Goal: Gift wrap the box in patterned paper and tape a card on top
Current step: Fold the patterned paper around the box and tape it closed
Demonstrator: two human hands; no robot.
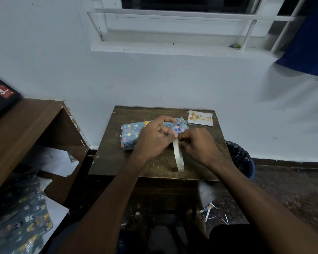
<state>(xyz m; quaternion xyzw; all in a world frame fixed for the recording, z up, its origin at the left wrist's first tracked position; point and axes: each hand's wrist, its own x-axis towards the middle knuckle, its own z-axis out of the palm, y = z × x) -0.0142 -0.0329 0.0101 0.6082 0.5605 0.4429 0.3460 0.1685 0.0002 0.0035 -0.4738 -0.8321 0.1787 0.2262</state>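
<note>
Small wooden table (117,158): wrapped box (130,134), card (201,118) (far corner); left hand (154,138), right hand (196,145) both pinch tape roll (178,156).

Views: one only, head-worn wide-angle; nothing shared with a second view.
Position: above the small wooden table (154,167), at the person's head.
Facing: forward and down, toward the wall (154,79) and window sill (163,45).
Nearness: close; forearms fill the lower frame.
Distortion: edges curve.

One wrapped box (130,133), one card (201,118), one tape roll (179,158), two hands
</note>
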